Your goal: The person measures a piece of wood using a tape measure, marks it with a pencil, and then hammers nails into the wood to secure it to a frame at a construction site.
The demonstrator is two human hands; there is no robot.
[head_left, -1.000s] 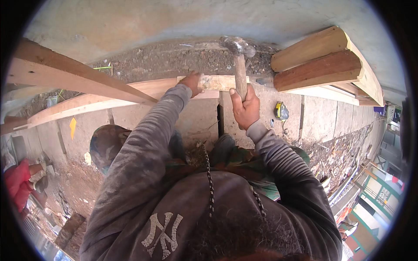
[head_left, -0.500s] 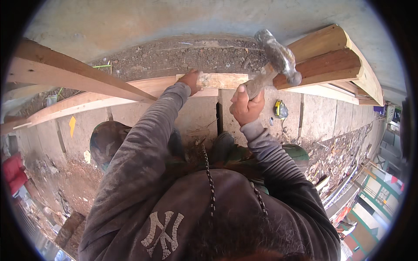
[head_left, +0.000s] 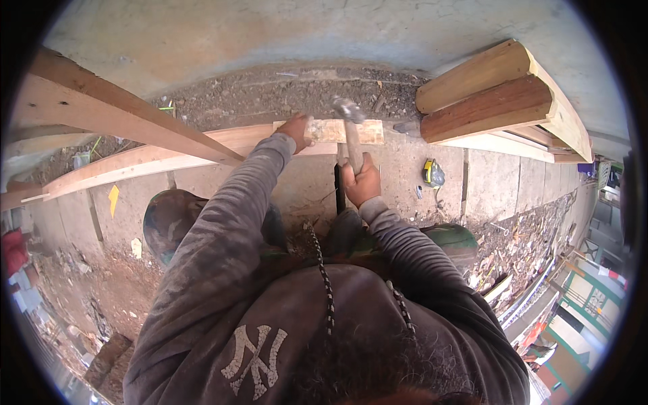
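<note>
My right hand [head_left: 362, 180] is wrapped round the handle of a hammer [head_left: 352, 143]. The hammer's head is slightly blurred and hangs over the far edge of a short pale board [head_left: 371, 132]. I cannot tell if it touches the wood. My left hand [head_left: 295, 131] grips the short board near its left end, with the thumb on the near side. Whether a nail is between those fingers is too small to see. The short board lies across a longer plank [head_left: 182, 151] that runs off to the left.
A thick upright timber [head_left: 128, 108] slants in at the left. Stacked boards [head_left: 493, 104] lean by the wall [head_left: 270, 30] at the right. A yellow and black tape measure [head_left: 433, 173] rests on the concrete slabs [head_left: 499, 182]. Debris [head_left: 506, 243] covers the ground at the right.
The hammer has swung left and down, from beyond the short board's right end to over its far edge, and my right hand moved with it. My left hand has stayed on the board.
</note>
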